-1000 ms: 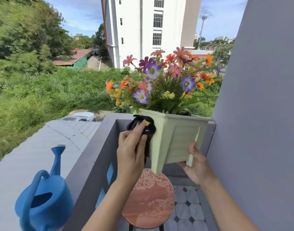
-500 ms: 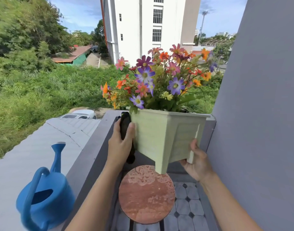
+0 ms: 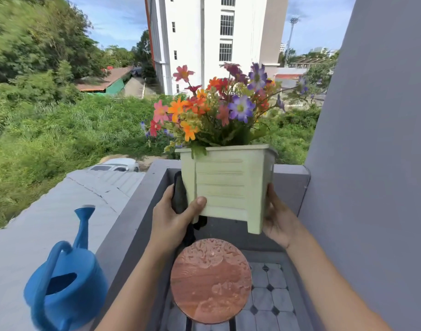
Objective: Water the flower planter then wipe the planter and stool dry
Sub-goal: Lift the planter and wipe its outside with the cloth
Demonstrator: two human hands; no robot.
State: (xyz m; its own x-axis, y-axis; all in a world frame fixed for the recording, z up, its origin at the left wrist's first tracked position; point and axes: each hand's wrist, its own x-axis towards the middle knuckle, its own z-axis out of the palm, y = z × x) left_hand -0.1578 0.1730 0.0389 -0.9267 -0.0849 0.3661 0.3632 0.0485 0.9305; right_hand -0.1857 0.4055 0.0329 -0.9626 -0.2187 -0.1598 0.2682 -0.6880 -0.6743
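A round reddish stool (image 3: pixel 210 280) is seen from above, standing on a balcony floor (image 3: pixel 269 299) laid with pale octagonal tiles and small dark diamond insets. The stool's seat is covered with beads and patches of water; nothing is set down on it. To the left, a wide grey parapet ledge (image 3: pixel 123 235) is seen bordering the balcony, and a blue watering can (image 3: pixel 66 285) is stood on it near the lower edge of the view, its spout pointed up and away.
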